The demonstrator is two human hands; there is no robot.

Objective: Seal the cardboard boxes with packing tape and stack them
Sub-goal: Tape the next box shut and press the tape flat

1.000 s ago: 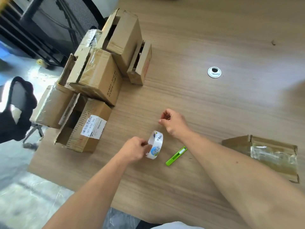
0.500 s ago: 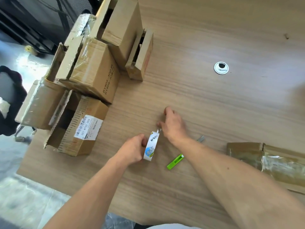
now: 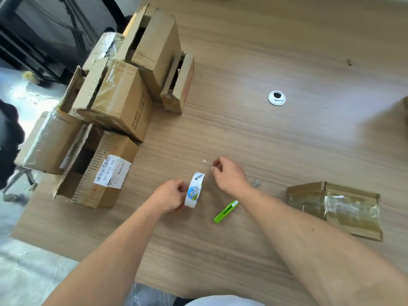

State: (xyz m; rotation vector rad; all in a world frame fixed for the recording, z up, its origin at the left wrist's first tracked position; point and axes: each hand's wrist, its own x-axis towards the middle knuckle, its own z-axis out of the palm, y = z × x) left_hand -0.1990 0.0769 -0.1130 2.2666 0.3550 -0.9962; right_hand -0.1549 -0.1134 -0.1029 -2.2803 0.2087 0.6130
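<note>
Front-centre on the table [image 3: 298, 140]: tape roll [image 3: 195, 191] up on edge, hole axis roughly left-right; can't tell if it touches the wood. Left hand [image 3: 169, 196] grips its left side, fingers curled round the rim. Right hand [image 3: 230, 176] pinches the clear free end; a short strip runs from the roll's top, away and rightward. Green cutter [image 3: 224, 213] lies just right, long axis diagonal, white tip toward the right wrist. Open cardboard boxes [image 3: 119, 102] cluster at left, flattened taped box [image 3: 309, 199] at right. Wood-grain top with a round grommet [image 3: 276, 98]; dark chair [image 3: 66, 25] and pale floor [image 3: 33, 272] beyond.
</note>
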